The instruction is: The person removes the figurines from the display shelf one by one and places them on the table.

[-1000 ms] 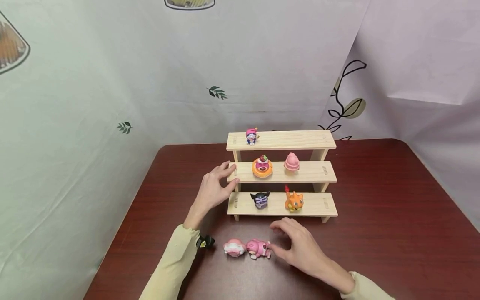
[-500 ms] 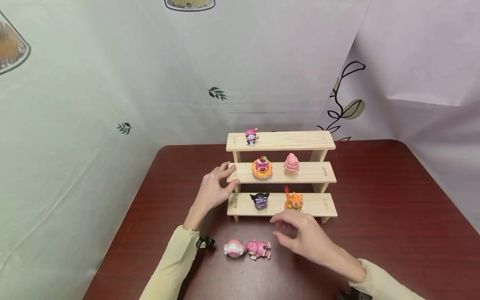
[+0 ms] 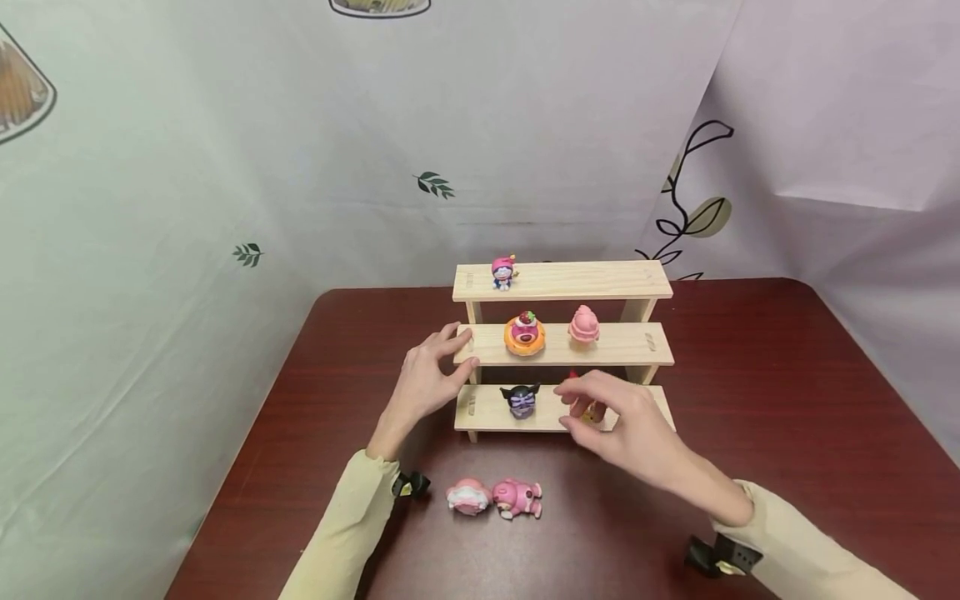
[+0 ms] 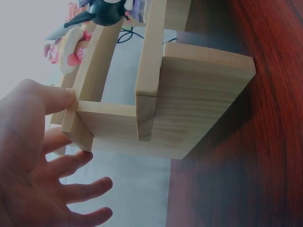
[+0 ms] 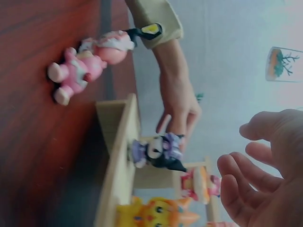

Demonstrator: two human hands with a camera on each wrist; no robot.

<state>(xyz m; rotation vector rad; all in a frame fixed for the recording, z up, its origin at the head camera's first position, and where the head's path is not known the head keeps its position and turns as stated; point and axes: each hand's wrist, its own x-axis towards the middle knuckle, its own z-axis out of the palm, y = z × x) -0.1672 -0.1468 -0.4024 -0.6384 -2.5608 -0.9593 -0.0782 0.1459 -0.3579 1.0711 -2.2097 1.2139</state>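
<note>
In the head view, my left hand grips the left end of the middle board of a three-tier wooden display stand. The left wrist view shows its thumb on that board's edge, the other fingers spread. My right hand hovers before the bottom tier, thumb and curved fingers apart, holding nothing. Behind it, an orange cat-like figurine is mostly hidden in the head view. Beside that stands a black-eared purple figurine. A pink bear figurine lies on the table, touching a pink-and-white figurine.
On the middle tier are an orange ring-shaped figurine and a pink ice-cream-like figurine. A small pink-hooded figurine stands at the top tier's left. The dark red table meets a pale cloth backdrop.
My right hand has moved away from the pink bear figurine, up and to the right, and now covers part of the orange figurine. The left hand keeps its place on the stand.
</note>
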